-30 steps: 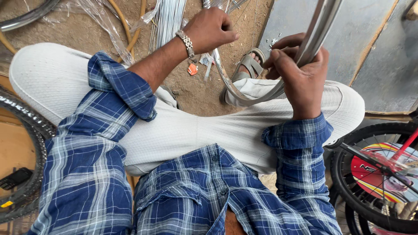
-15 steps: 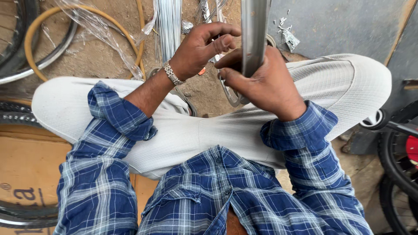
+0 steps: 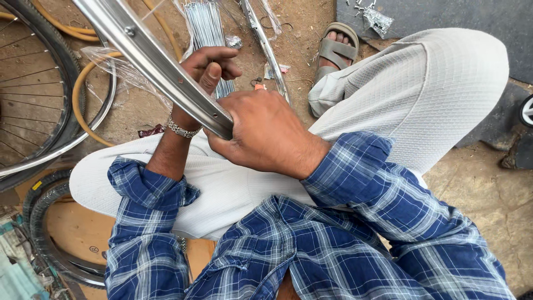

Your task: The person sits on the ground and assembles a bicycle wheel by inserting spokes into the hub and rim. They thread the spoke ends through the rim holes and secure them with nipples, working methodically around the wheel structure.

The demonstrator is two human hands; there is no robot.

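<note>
1. A spoked bicycle wheel (image 3: 33, 89) lay flat on the dirt floor (image 3: 139, 108) at the far left, and its black tyre and bright rim ran out of the picture.
2. The person sat with the legs crossed, in pale trousers (image 3: 433, 83) and a blue checked shirt (image 3: 333, 244).
3. A bare silver wheel rim (image 3: 150, 61) went as a slanted band from the top left down to the middle, above the lap.
4. The right hand (image 3: 266, 133) was closed around the lower end of this rim, with the fingers wrapped under it and the back of the hand turned up.
5. The left hand (image 3: 208, 69) stood just behind the rim, half closed, the thumb pressed on the edge of the metal and the fingers curled over the far side; it wore a metal bracelet (image 3: 182, 130).
6. A bundle of thin spokes (image 3: 205, 28) in clear plastic lay on the ground beyond the hands.
7. A foot in a grey sandal (image 3: 336, 47) rested near the top.
</note>
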